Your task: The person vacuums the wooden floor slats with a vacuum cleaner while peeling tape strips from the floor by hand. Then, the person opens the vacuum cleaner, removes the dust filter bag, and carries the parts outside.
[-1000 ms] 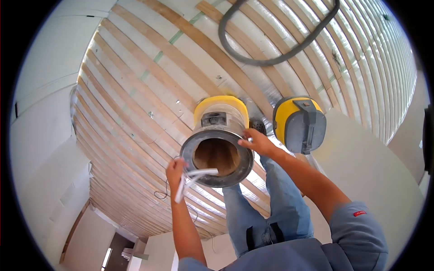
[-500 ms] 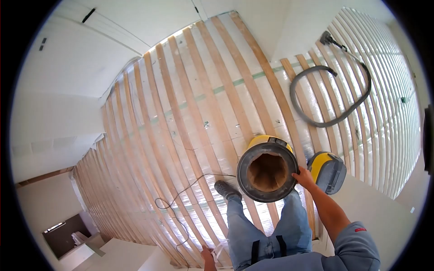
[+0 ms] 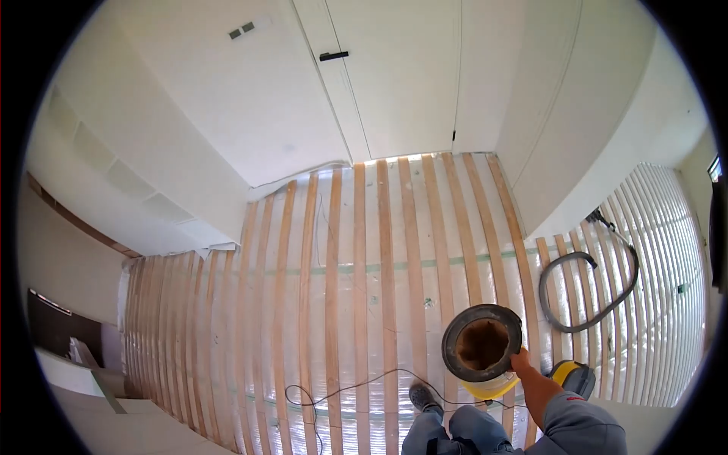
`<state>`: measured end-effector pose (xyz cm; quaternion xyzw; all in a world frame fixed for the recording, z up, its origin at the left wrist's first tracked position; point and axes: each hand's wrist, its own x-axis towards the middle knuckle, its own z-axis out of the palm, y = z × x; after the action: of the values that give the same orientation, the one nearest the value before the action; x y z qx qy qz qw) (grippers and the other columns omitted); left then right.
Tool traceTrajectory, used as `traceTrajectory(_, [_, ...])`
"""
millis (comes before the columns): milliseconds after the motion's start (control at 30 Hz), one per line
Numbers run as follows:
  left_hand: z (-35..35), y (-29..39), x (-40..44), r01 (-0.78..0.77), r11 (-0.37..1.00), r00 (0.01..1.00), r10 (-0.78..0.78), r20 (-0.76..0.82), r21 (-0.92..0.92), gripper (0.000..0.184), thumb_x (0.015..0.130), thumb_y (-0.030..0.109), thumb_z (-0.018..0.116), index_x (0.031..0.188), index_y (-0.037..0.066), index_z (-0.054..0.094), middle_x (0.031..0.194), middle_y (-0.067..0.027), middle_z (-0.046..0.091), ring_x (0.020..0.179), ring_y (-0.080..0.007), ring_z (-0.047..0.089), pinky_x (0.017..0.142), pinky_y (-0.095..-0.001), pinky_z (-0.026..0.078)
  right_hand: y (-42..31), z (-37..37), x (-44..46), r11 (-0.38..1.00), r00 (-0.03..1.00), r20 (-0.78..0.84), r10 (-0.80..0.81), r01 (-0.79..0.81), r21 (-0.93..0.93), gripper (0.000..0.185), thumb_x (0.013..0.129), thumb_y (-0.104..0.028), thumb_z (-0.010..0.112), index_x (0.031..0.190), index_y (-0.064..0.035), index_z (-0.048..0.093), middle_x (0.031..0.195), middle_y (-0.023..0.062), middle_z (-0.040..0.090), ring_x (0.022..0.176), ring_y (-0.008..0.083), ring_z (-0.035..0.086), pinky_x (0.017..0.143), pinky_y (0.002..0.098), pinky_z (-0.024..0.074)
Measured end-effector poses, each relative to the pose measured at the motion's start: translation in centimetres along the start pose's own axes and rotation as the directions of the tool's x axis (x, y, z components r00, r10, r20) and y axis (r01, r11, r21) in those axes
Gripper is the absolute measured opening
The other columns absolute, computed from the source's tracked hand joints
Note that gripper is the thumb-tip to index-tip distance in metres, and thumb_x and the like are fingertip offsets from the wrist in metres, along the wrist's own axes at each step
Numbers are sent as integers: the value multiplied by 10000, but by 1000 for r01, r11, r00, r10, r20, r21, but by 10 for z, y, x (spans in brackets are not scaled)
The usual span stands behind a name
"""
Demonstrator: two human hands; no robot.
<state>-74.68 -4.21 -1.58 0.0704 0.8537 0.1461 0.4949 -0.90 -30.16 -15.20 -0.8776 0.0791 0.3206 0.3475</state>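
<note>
The fingers of my right hand are closed over the right side of the dark rim of a yellow vacuum cleaner tank. The tank is tilted so that its round mouth faces up toward me, and brown dusty material shows inside. Close to my right forearm, on the floor, lies the yellow and dark grey vacuum cleaner head, apart from the tank. My left hand is out of view.
Wooden battens run over shiny foil sheeting across the floor. A thin dark cable loops at my feet. A grey vacuum hose curls on the right. White walls and a door stand ahead.
My view has lifted and turned, showing more of the walls and door. The tank now tilts away from me, its yellow side showing nearer me. My left hand has gone out of view.
</note>
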Motion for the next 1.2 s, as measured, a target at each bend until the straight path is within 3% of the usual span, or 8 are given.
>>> traceTrajectory(267, [41,164,30,-134,981,911,177,372,-138,545,961,628,498,862,102,593,606,-9,473,462,-120,408,413,-268,382,-93,-59,-43,955,996,-55,68,-48,294,321,838,-53,617,1154,-7,583,971,187,660,752,338,697,535,454,629])
traceTrajectory(300, [93,184,30,-555,831,796,542,268,-34,670,878,779,476,737,125,523,484,27,303,376,-95,228,346,-267,252,-102,-61,-41,945,994,-57,89,-67,321,307,832,-47,617,1137,-15,589,941,186,662,707,325,695,522,446,626])
traceTrajectory(367, [165,274,-25,-598,700,801,545,248,391,707,933,640,508,669,-5,630,450,-78,497,374,-201,508,371,-346,384,-129,-61,-37,949,994,-78,79,-51,311,306,827,-39,612,1130,-10,589,929,184,662,692,324,694,512,441,623])
traceTrajectory(467, [260,380,-116,-741,567,671,657,344,361,445,869,393,697,653,10,629,481,-59,505,339,-164,419,343,-325,301,-155,-44,-14,957,984,-140,115,-72,282,299,828,-35,591,1125,-3,589,919,184,664,676,323,692,500,434,618])
traceTrajectory(567, [344,447,-145,-826,283,524,704,479,488,378,839,339,703,846,-38,720,564,-141,616,476,-231,590,539,-375,487,-232,-31,36,909,977,-172,125,-44,414,296,846,-49,559,1137,-5,590,921,182,663,663,315,685,479,420,604])
traceTrajectory(967, [588,708,-249,-891,-53,296,685,665,451,309,811,331,702,987,77,723,991,-176,716,943,-358,670,824,-429,530,-326,-2,43,525,870,-183,458,-99,845,348,886,-174,565,1218,-69,551,965,141,645,640,226,635,474,319,522])
traceTrajectory(1133, [742,862,-257,-896,-294,69,649,758,333,293,847,334,679,1005,91,723,960,-161,727,932,-339,687,808,-417,534,-407,70,6,678,863,-340,373,-4,735,259,896,-157,561,1115,-19,576,780,120,626,516,221,605,445,329,526])
traceTrajectory(1200, [790,908,-324,-890,-226,221,546,808,396,295,853,345,675,1006,98,727,946,-145,732,918,-318,694,817,-412,534,-434,104,1,753,795,-417,441,-75,654,276,852,-120,575,1099,4,585,807,142,639,529,235,626,425,324,541])
